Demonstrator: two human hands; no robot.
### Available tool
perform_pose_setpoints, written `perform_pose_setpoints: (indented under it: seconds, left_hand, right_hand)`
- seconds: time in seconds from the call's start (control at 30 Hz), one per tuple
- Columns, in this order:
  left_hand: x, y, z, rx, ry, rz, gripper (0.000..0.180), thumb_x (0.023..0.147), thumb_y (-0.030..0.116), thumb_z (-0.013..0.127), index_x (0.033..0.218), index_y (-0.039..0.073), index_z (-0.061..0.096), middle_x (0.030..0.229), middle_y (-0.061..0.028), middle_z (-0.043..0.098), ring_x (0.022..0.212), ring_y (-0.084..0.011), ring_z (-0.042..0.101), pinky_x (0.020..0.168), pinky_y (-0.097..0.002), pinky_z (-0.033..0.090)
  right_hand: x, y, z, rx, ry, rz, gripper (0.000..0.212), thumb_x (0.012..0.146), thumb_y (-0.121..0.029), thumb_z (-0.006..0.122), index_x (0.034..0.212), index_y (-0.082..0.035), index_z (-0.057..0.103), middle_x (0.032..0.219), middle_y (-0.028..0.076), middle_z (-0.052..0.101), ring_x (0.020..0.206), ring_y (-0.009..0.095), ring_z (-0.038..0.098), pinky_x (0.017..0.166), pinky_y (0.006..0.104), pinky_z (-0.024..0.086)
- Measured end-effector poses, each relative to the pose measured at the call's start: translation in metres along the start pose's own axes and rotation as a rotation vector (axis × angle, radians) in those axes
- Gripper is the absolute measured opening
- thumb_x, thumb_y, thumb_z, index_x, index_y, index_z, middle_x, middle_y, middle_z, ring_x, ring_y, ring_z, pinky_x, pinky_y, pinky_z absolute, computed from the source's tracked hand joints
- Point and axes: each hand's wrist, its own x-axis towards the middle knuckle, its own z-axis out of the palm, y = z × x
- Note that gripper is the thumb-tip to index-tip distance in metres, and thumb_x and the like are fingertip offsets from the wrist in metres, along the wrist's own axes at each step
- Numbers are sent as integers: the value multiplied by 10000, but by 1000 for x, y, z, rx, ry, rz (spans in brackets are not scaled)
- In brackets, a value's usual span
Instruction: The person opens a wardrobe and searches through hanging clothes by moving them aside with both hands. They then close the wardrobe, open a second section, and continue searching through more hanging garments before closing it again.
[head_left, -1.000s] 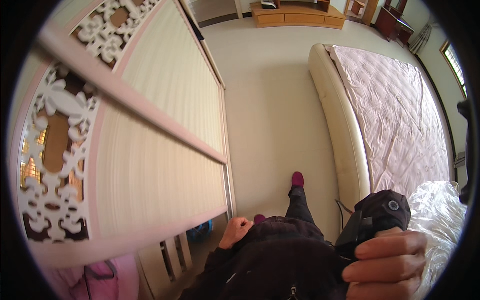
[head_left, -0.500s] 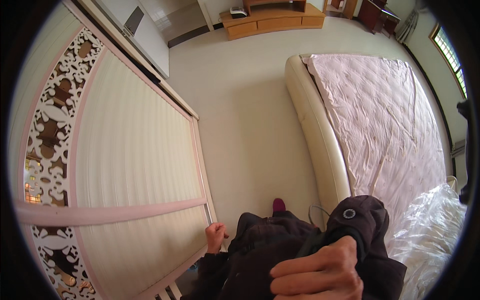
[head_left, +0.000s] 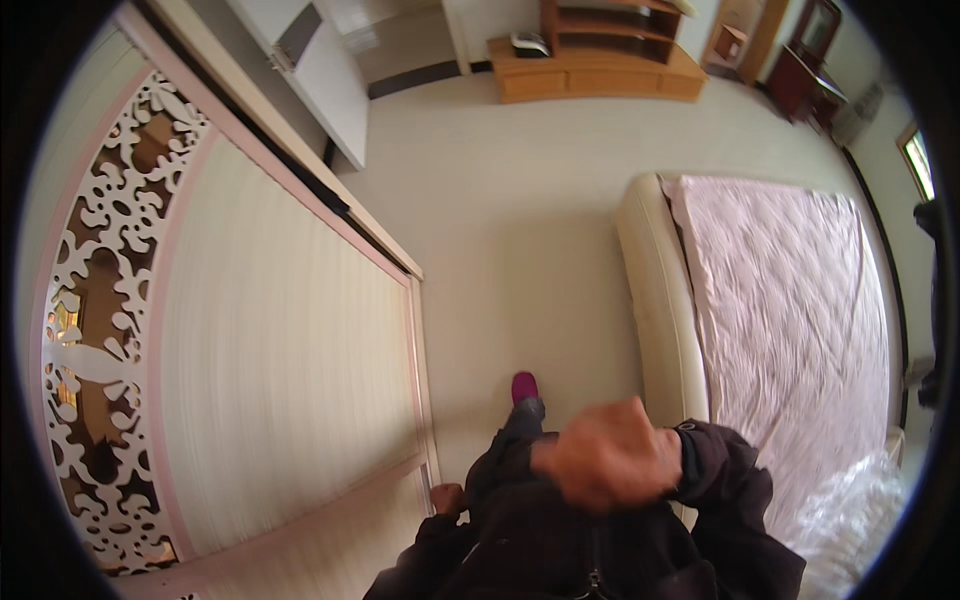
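Observation:
My left hand (head_left: 448,499) hangs low at my side, by the edge of the sliding wardrobe door (head_left: 285,350). Its fingers look curled in, and nothing shows in them. My right hand (head_left: 610,455) is raised in front of my dark jacket (head_left: 590,550). Motion blur smears its fingers, so their hold is unclear; no object shows there. To the right stands a bed with a cream padded side (head_left: 660,300). Over its top lies a wrinkled pale pink quilted cover (head_left: 790,300). Clear crinkled plastic sheeting (head_left: 850,530) covers the bed's near right corner.
Pale floor (head_left: 520,250) runs between wardrobe and bed, with my foot in a magenta shoe (head_left: 524,386) on it. A wooden TV cabinet (head_left: 600,82) stands at the far wall. A white door (head_left: 330,85) stands ajar at far left; a dark red dresser (head_left: 800,85) is at far right.
My right hand has swung up and forward from near my chest. One foot has stepped out ahead. The view has shifted, with bed and wardrobe sitting lower in it.

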Motion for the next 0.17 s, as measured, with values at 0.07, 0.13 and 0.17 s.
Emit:
perform_pose_setpoints:
  seconds: [0.07,0.13,0.17]
  left_hand:
    - [58,33,-27,-641,26,-346,279,810,168,628,598,-13,642,585,-107,658,500,-204,642,454,-358,479]
    - [112,65,-58,-833,24,-366,301,897,176,572,690,-15,678,641,-112,688,534,-200,671,495,-354,542]
    - [138,75,-79,-851,-10,-278,316,904,196,591,695,-22,686,634,-129,685,537,-201,676,503,-350,550]
  right_hand:
    - [6,75,32,-102,10,344,106,884,-17,647,985,-19,680,794,116,686,692,316,697,599,369,575]
    - [-9,146,54,-356,-123,584,126,908,-38,647,1030,-17,670,898,150,721,751,316,718,656,384,593]
    - [-25,170,62,-338,-92,502,126,908,-38,647,1030,-17,670,898,150,721,751,316,718,656,384,593]
